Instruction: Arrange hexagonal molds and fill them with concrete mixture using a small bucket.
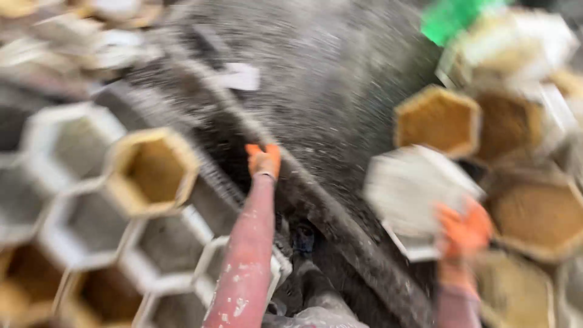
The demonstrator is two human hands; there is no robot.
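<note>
The picture was blurry, as if the head was moving fast; the left hand [263, 160] wore an orange glove and reached out over a dark grey dusty floor [328, 79]; its pink sleeve [246, 255] had white spots on it; the hand rested on or just above a long dark bar [340, 225] that ran slanting across the floor; I cannot tell if its fingers were apart or together, because the blur hid them.

The right hand [464, 231] also wore an orange glove; its fingers were clamped on the lower edge of a white six-sided mould [413, 188], which was held up and tilted, just beside the stack on the right.

On the right side stood yellow-brown six-sided moulds [437, 118], packed close and touching each other; they looked filled with sandy brown stuff; a bright green thing [452, 18] sat at the top, too blurry to name.

On the left side lay a group of white six-sided frames [73, 146], set edge to edge like a honeycomb; one yellow six-sided frame [152, 173] sat among them, near the left sleeve; a small pale flat piece [240, 77] lay on the floor farther off.
</note>
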